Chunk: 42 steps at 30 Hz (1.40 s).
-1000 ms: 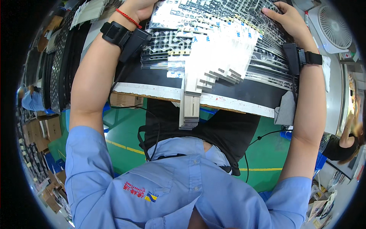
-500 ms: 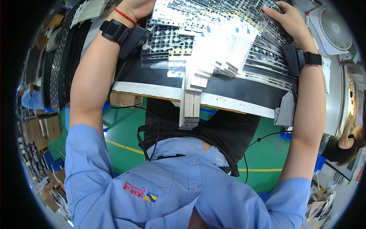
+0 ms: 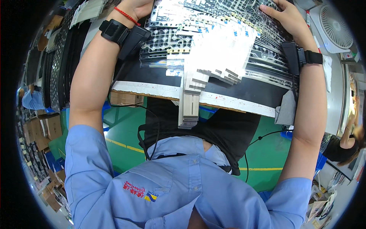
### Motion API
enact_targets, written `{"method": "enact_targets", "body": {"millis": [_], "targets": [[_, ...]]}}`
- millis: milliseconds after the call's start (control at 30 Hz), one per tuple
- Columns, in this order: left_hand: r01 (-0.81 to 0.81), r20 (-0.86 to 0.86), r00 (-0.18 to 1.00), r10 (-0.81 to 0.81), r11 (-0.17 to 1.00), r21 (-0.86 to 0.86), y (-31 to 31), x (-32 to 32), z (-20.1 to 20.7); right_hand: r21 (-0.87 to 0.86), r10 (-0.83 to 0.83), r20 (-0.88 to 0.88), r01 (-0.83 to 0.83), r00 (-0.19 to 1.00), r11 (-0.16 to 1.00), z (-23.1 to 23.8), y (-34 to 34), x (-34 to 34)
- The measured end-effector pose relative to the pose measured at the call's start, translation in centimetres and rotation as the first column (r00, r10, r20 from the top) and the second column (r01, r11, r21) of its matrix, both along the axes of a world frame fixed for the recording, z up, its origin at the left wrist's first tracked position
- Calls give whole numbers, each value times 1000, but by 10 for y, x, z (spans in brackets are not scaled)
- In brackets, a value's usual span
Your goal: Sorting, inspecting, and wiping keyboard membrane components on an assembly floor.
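A thick, fanned pile of printed circuit sheets [image 3: 160,44], clear with black and silver tracks, lies before me. Their white ribbon tails [image 3: 223,44] overlap in the middle, and several hang over the table edge. My right hand [image 3: 284,17] is at the pile's far right corner, its thumb pressed on the top sheet and its fingers round the edge. At the far left edge is my left hand [image 3: 139,7]; the frame's top cuts it off and its fingertips are hidden.
The black table [image 3: 244,89] has a white front edge. A grey cloth [image 3: 286,108] hangs at its right corner. A white fan [image 3: 334,28] stands at far right, near another person [image 3: 341,147]. Dark perforated sheets [image 3: 61,57] stand at left. Cables [image 3: 156,129] hang below the table.
The upper circuit sheets and their white tails have shifted slightly. My right thumb has moved a little left and up with the sheets. My left hand has barely moved.
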State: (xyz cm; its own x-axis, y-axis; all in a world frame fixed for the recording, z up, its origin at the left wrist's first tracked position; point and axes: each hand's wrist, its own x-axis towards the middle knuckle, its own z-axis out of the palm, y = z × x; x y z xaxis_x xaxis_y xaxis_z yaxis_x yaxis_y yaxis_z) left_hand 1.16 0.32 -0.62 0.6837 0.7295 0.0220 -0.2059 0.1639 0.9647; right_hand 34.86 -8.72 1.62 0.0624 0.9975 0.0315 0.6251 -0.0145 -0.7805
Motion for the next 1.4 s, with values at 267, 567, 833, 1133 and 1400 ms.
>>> {"method": "enact_targets", "body": {"millis": [267,567,833,1133,1400], "targets": [[1,20,1000,-2,1000,23,4,-5,-5,19,-24,13,24,1000,1000,-3,2,12],[65,125,990,-61,998,-23,-1,-9,-1,-25,52,83,-50,995,998,-26,22,46],[-20,87,996,29,995,-102,9,-15,-6,-9,92,80,-92,993,996,-26,23,31],[-4,62,998,5,1000,-18,3,-11,-3,-12,62,124,-61,990,998,-29,27,50],[-33,42,999,34,999,-12,5,-10,-5,-16,85,236,-84,968,996,-22,23,42]]}}
